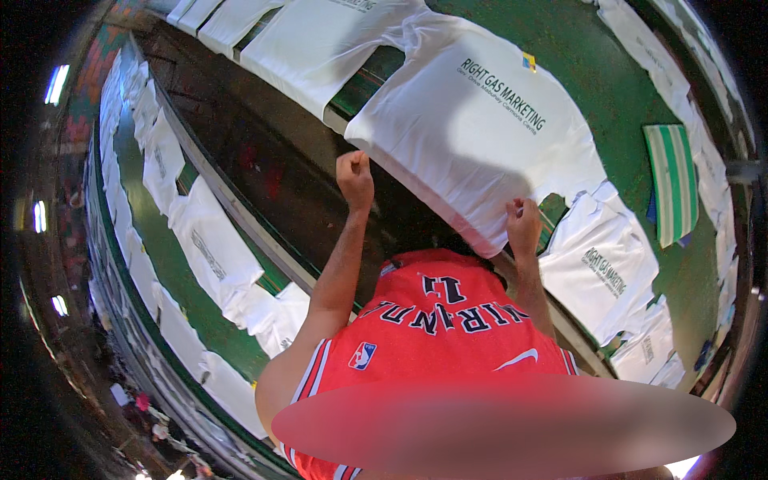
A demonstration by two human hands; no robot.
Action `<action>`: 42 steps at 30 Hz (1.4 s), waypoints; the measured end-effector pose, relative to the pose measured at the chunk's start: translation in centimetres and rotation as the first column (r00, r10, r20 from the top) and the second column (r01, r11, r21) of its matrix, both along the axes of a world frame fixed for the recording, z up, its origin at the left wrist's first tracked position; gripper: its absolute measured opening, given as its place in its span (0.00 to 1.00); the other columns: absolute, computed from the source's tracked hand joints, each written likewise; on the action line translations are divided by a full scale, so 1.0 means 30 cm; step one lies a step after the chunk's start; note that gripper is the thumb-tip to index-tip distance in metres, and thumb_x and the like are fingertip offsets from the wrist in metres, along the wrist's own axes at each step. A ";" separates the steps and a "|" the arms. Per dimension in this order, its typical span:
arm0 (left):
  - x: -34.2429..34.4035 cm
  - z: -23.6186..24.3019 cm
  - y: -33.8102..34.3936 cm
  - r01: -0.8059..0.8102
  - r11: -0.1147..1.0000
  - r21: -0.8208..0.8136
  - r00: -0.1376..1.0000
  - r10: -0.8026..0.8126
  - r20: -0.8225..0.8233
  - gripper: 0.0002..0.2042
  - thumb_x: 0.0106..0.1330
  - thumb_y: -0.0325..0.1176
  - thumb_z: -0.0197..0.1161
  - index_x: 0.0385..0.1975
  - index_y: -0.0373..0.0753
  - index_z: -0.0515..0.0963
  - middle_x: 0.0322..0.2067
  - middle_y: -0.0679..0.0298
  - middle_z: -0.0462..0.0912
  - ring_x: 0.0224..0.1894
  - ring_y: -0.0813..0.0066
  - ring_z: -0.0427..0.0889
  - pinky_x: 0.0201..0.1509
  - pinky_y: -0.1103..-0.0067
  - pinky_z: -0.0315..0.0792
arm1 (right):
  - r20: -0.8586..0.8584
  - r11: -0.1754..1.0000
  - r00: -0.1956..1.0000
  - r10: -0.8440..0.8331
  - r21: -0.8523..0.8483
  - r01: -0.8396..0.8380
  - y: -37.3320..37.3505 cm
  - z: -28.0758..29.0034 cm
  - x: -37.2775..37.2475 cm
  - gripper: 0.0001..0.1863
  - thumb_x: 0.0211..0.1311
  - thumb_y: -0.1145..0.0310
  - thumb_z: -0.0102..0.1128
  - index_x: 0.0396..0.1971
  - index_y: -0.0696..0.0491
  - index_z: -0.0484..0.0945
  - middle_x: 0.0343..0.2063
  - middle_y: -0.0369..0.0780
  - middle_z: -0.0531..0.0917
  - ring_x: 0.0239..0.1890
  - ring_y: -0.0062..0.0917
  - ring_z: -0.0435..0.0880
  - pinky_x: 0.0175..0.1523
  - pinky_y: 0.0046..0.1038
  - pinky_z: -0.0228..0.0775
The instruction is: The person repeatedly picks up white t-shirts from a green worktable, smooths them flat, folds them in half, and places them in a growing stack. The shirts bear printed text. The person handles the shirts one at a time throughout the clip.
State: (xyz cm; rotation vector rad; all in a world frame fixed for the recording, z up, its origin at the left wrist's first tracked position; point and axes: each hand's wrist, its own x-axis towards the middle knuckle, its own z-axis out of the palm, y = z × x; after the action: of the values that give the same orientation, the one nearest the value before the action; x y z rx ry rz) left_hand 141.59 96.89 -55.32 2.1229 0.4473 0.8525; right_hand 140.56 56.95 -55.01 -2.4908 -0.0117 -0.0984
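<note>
Both hands, the left hand [355, 178] and right hand [524, 224], clench the near hem of one white printed shirt [472, 128] spread on the green table [632, 88], one striped cloth [674, 182] lying right, dark aisle left.

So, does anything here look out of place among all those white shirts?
Mostly no: white T-shirts lie in rows on the green tables. The odd one out is a green-and-white striped cloth at the right. The shirt gripped by the left hand and right hand hangs over the table edge.
</note>
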 end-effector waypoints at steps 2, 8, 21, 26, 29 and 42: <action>0.065 0.059 0.049 0.161 0.977 0.140 0.987 -0.158 -0.032 0.06 0.65 0.24 0.70 0.38 0.34 0.80 0.35 0.59 0.79 0.36 0.65 0.78 0.39 0.75 0.75 | -0.016 1.000 1.000 0.011 0.009 -0.011 0.039 0.017 0.017 0.18 0.62 0.59 0.71 0.40 0.58 0.79 0.38 0.47 0.82 0.40 0.42 0.82 0.43 0.40 0.75; 0.326 0.085 0.041 0.391 0.918 0.056 0.884 -0.359 -0.299 0.19 0.53 0.31 0.78 0.44 0.36 0.82 0.45 0.52 0.84 0.51 0.51 0.81 0.55 0.60 0.74 | -0.028 0.988 0.989 -0.144 -0.066 0.142 0.134 0.066 0.035 0.24 0.51 0.56 0.79 0.39 0.57 0.79 0.36 0.46 0.82 0.38 0.44 0.83 0.44 0.42 0.75; 0.524 0.073 0.224 0.701 0.713 0.014 0.609 -0.588 -0.532 0.18 0.48 0.31 0.80 0.38 0.34 0.82 0.35 0.50 0.84 0.39 0.48 0.84 0.42 0.61 0.77 | -0.378 0.784 0.688 -0.619 -0.349 0.514 0.273 0.108 -0.031 0.26 0.51 0.45 0.76 0.29 0.56 0.85 0.28 0.48 0.88 0.34 0.43 0.88 0.41 0.42 0.77; 0.563 0.006 0.283 0.755 0.655 -0.042 0.576 -0.692 -0.435 0.13 0.53 0.34 0.77 0.33 0.35 0.83 0.31 0.53 0.86 0.36 0.52 0.86 0.41 0.65 0.78 | -0.312 0.722 0.657 -0.687 -0.393 0.569 0.294 0.077 -0.035 0.20 0.56 0.52 0.73 0.29 0.57 0.84 0.31 0.50 0.87 0.38 0.46 0.87 0.44 0.45 0.77; 0.569 -0.017 0.297 0.747 0.655 -0.112 0.551 -0.705 -0.446 0.10 0.54 0.33 0.76 0.31 0.35 0.84 0.31 0.54 0.86 0.36 0.53 0.86 0.42 0.65 0.78 | -0.298 0.678 0.610 -0.735 -0.364 0.639 0.312 0.063 -0.047 0.16 0.59 0.58 0.68 0.28 0.57 0.84 0.34 0.52 0.87 0.42 0.49 0.87 0.47 0.47 0.77; 0.594 0.183 0.278 0.882 0.470 -0.032 0.458 -0.873 -0.167 0.16 0.64 0.21 0.64 0.53 0.35 0.79 0.35 0.55 0.82 0.41 0.53 0.80 0.46 0.65 0.75 | 0.133 0.559 0.637 -0.759 -0.369 0.743 0.393 0.224 -0.048 0.11 0.70 0.63 0.60 0.35 0.57 0.75 0.34 0.48 0.83 0.40 0.49 0.81 0.45 0.48 0.71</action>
State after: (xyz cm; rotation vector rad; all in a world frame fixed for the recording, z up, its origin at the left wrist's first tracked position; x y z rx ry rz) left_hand 159.41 105.23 -49.84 2.0662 -0.6322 0.0542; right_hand 139.12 68.74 -48.28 -2.7024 1.1931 -0.4438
